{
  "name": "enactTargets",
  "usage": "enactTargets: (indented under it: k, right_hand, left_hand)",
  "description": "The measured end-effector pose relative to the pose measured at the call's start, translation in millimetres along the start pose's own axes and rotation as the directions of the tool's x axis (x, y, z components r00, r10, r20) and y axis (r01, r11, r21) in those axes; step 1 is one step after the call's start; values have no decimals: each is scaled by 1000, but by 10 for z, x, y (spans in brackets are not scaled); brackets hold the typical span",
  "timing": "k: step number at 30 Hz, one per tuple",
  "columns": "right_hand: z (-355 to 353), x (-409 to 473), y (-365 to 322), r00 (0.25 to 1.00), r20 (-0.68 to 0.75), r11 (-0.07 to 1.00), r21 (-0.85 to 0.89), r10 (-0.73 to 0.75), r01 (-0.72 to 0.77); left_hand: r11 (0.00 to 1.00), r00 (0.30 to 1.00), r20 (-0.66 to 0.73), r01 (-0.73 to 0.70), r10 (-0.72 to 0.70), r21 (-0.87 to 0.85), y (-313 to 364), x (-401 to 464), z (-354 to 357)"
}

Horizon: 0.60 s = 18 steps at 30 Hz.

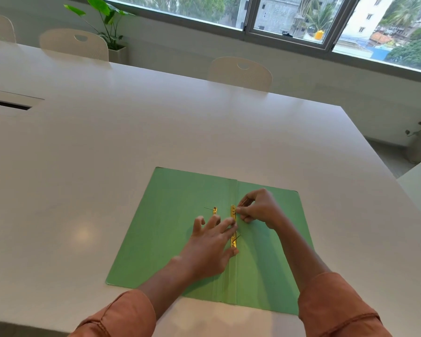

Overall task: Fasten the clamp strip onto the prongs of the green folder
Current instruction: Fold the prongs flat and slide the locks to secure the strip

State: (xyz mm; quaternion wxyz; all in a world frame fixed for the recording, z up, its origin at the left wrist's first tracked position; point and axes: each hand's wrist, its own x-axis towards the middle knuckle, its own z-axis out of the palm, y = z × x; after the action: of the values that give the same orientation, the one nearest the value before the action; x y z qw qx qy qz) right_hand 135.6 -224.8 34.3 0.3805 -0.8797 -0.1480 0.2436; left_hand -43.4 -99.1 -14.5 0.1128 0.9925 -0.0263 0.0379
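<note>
The green folder [175, 227] lies open and flat on the white table [107, 154]. A gold clamp strip [233, 212] runs along its centre fold. My left hand [204, 249] rests on the folder with fingers spread, its index finger and thumb pressing on the strip. My right hand [260, 210] pinches the thin upper prong [243, 203] at the strip's far end. A lower prong [238, 237] sticks up at a slant near my left index finger. A small separate gold piece [214, 210] with a thin pin lies on the left flap.
White chairs [241, 72] stand along the table's far side, with a potted plant [107, 27] behind them. A cable slot [7, 104] is cut into the table at the far left. The table's right edge runs diagonally past the folder.
</note>
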Motion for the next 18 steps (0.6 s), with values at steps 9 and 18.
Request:
enactTargets:
  k: [9, 18]
  right_hand:
    - [91, 104, -107, 997, -27, 972, -225, -78, 70]
    - [50, 142, -174, 979, 15, 898, -396, -204, 193]
  left_hand:
    - [1000, 1000, -7, -8, 8, 0, 19, 5, -29]
    - [1000, 1000, -6, -16, 16, -7, 25, 19, -37]
